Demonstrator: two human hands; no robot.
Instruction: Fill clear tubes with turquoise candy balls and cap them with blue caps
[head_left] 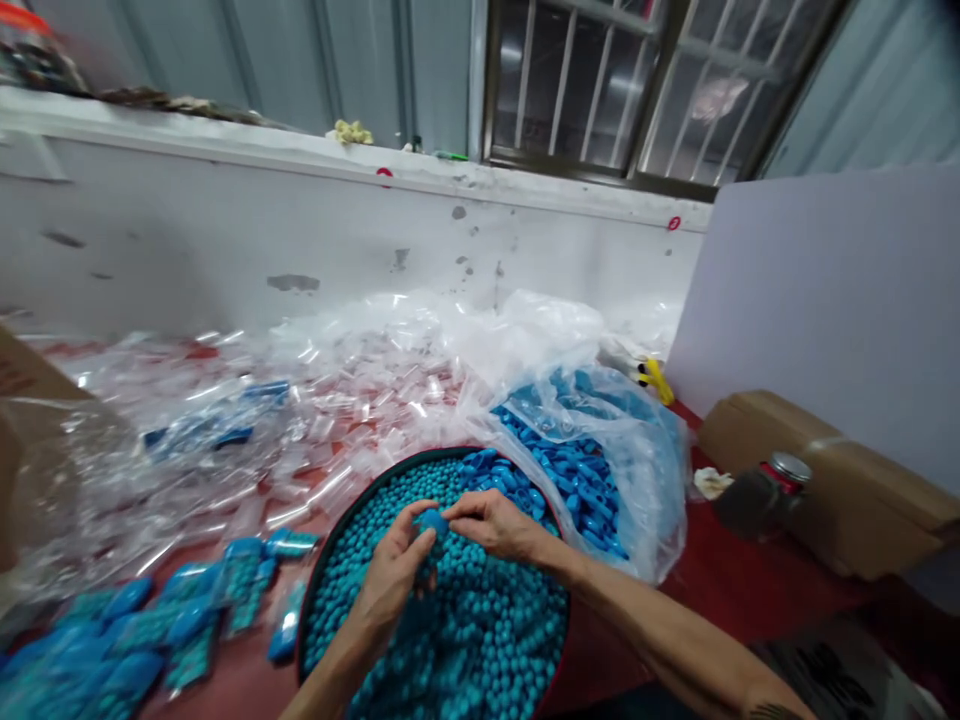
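Note:
My left hand [401,555] is closed around a small blue plastic piece [433,520], held above a round tub [306,600] of teal beads [487,620]. The thumb and fingertips of my right hand [495,522] pinch at the right edge of that same piece. Its lower part is hidden behind the left fingers. Loose blue plastic parts [499,475] lie on the beads at the tub's far right. Left of the tub are several clear packs [244,580] with blue ends, filled with teal beads.
A clear plastic bag [645,480] of blue parts stands open right behind the tub. Clear plastic tubes [337,490] cover the red table's back left. To the right are a cardboard box [825,470], a jar with a metal lid [787,470] and a white panel [825,300].

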